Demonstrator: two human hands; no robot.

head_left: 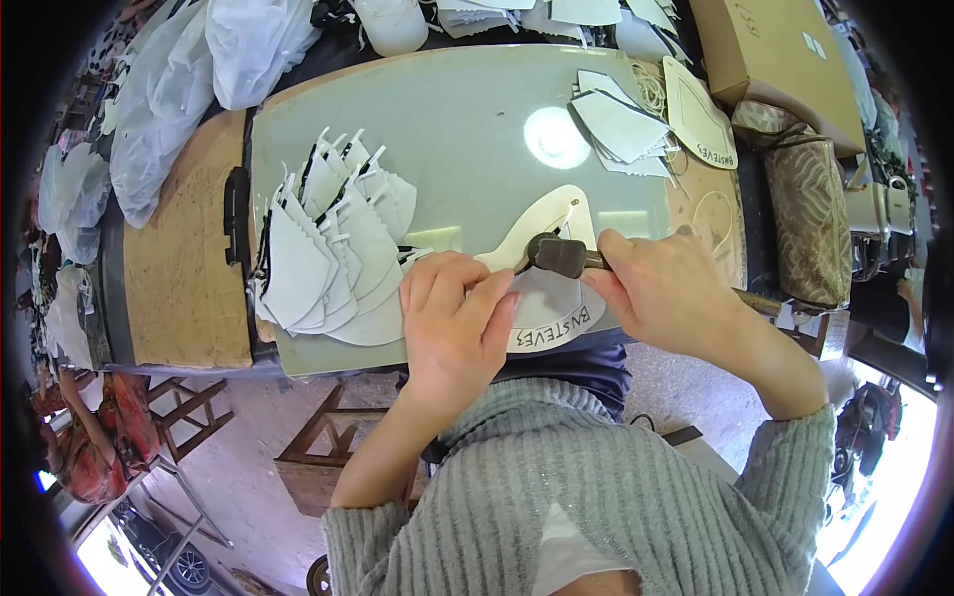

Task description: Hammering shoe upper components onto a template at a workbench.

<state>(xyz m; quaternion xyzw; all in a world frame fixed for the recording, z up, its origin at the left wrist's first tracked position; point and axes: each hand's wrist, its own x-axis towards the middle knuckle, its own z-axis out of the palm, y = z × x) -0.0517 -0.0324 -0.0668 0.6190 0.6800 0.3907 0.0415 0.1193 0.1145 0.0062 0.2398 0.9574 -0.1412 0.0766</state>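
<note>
A hammer [561, 255] is gripped in my right hand [661, 288], its dark head over a cream curved template [569, 206] and its handle passing out beyond my wrist. A pale flat piece [542, 296] lies on the template, whose lower rim carries handwriting. My left hand [447, 313] rests at the template's left side, with thumb and forefinger tips close together beside the hammer head. What lies between those tips is hidden. Just left of this hand fans a pile of white cut pieces [333, 248] with dark edges and narrow tabs.
A smooth grey-green board [437, 129] covers the table's middle. More white pieces [621, 124], a second template [699, 114] and cord [649, 87] lie at the far right. A patterned pouch [810, 219] and cardboard box [775, 60] stand beyond. Plastic bags [164, 109] lie at the left.
</note>
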